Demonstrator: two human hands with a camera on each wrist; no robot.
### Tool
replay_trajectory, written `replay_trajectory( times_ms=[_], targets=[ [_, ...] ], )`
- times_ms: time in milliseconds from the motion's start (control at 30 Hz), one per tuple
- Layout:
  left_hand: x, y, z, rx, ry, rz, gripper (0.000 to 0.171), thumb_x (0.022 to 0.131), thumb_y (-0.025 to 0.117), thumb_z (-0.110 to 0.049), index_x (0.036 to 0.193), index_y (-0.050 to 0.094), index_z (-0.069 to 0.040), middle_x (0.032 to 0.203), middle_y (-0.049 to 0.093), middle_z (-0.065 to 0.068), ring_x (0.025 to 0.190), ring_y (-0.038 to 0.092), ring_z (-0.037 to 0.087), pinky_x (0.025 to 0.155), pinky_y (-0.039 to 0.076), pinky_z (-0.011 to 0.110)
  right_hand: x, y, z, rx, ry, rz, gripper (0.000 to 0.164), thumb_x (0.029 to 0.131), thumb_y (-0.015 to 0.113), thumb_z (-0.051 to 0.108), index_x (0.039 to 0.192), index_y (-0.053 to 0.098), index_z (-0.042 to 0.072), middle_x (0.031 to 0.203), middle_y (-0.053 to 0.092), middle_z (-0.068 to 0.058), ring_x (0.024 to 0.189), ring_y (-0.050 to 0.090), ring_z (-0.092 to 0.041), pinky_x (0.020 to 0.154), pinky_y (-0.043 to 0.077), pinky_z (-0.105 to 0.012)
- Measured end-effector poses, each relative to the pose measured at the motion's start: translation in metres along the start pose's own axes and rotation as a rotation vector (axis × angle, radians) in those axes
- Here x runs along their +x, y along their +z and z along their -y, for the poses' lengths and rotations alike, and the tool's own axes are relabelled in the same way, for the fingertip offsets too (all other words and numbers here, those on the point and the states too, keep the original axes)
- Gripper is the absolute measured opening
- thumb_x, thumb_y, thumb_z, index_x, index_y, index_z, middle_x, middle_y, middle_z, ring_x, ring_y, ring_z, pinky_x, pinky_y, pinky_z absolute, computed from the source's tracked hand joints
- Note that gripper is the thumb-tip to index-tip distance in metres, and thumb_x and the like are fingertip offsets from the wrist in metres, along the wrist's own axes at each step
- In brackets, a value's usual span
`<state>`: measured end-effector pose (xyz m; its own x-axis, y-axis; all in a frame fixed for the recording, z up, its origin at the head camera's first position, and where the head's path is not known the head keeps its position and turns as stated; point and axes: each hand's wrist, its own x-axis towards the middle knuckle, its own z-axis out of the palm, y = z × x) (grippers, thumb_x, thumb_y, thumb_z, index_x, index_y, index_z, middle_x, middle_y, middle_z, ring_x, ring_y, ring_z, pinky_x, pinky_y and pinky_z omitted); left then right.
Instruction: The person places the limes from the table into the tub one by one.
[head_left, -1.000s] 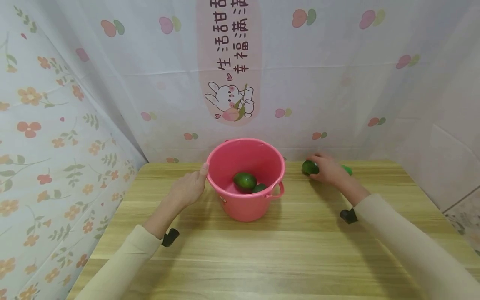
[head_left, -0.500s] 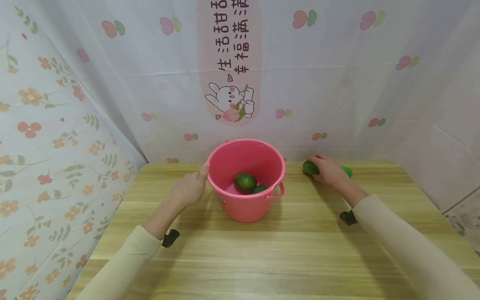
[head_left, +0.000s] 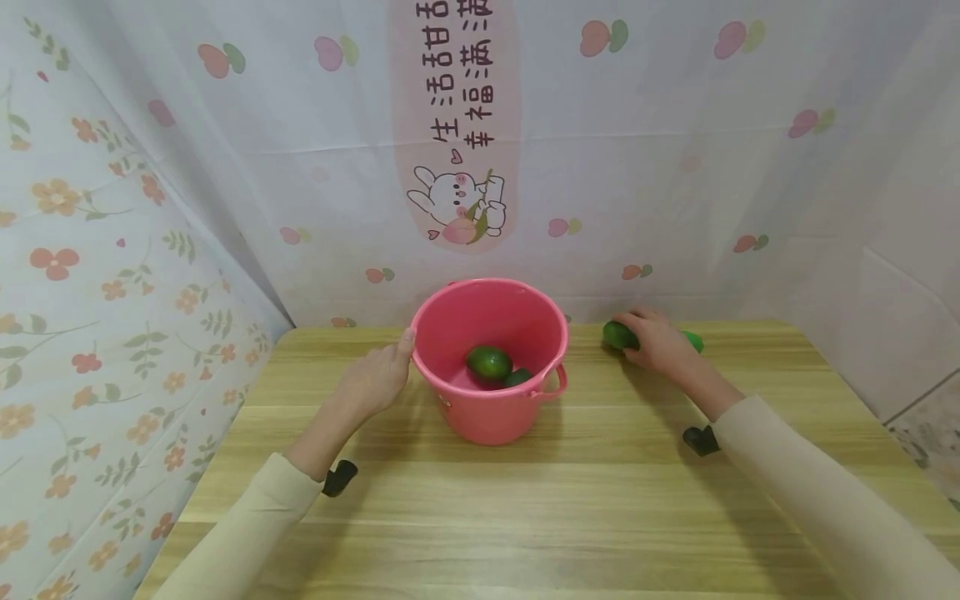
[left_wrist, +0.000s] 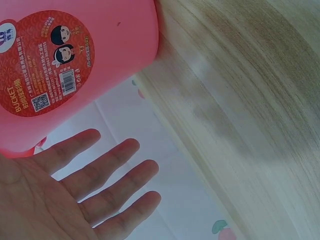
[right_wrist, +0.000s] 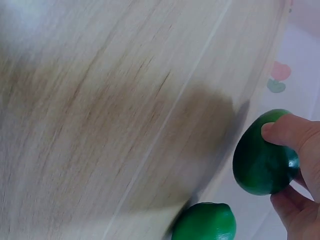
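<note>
A pink bucket (head_left: 491,412) stands on the wooden table, its red label facing the left wrist camera. At its left rim rests the thumb of my left hand (head_left: 378,375); the other fingers (left_wrist: 107,172) are straight and spread beside the wall. Two dark green fruits lie in the bucket, one a shiny oval fruit (head_left: 489,364), the other a darker fruit (head_left: 519,378) partly hidden by the rim. My right hand (head_left: 660,342) pinches a dark green oval fruit (right_wrist: 262,155) between thumb and fingers near the table's far edge. Beside it lies a brighter green lime (right_wrist: 205,222).
A curtain (head_left: 637,183) printed with fruit, writing and a rabbit hangs right behind the table (head_left: 525,517). Floral cloth (head_left: 112,333) covers the left side. The bucket's pink handle (head_left: 557,383) hangs at its right. Dark wrist-worn pieces (head_left: 701,439) show by both forearms.
My right hand has settled its grip on the dark green oval fruit, which has turned slightly. The left hand and bucket stay in place; the view shifts a little.
</note>
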<state>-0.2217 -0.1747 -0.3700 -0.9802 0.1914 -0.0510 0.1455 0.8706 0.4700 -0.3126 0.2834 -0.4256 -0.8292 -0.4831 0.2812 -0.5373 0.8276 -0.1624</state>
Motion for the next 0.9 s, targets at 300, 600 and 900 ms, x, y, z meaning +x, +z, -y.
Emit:
replay_trajectory(
  times_ms=[300,600,900],
  targets=[
    [-0.001,0.0,0.0,0.003,0.013,-0.012,0.086,0.105,0.001,-0.061,0.112,0.068,-0.007,0.071,0.053,0.008,0.074,0.058,0.028,0.063,0.045,0.045,-0.004,-0.007,0.008,0.033,-0.032,-0.044,0.058,0.075,0.084,-0.004,0.128,0.061,-0.005,0.116,0.059,-0.027,0.104,0.057,-0.047,0.091,0.045,-0.059],
    [-0.001,-0.001,0.001,0.003,0.009,-0.009,0.09,0.104,-0.001,-0.063,0.118,0.067,-0.006,0.071,0.052,0.008,0.076,0.058,0.028,0.065,0.045,0.046,-0.014,-0.011,0.014,0.077,-0.063,-0.099,0.06,0.074,0.085,-0.005,0.128,0.06,-0.005,0.116,0.06,-0.027,0.104,0.057,-0.047,0.088,0.046,-0.06],
    [-0.001,0.001,0.002,0.002,0.005,-0.011,0.091,0.104,0.0,-0.063,0.122,0.067,-0.005,0.069,0.051,0.009,0.075,0.058,0.028,0.062,0.044,0.044,-0.021,-0.015,0.02,0.094,-0.07,-0.129,0.062,0.072,0.087,-0.005,0.129,0.06,-0.006,0.116,0.06,-0.027,0.103,0.058,-0.045,0.083,0.05,-0.058]
  ],
)
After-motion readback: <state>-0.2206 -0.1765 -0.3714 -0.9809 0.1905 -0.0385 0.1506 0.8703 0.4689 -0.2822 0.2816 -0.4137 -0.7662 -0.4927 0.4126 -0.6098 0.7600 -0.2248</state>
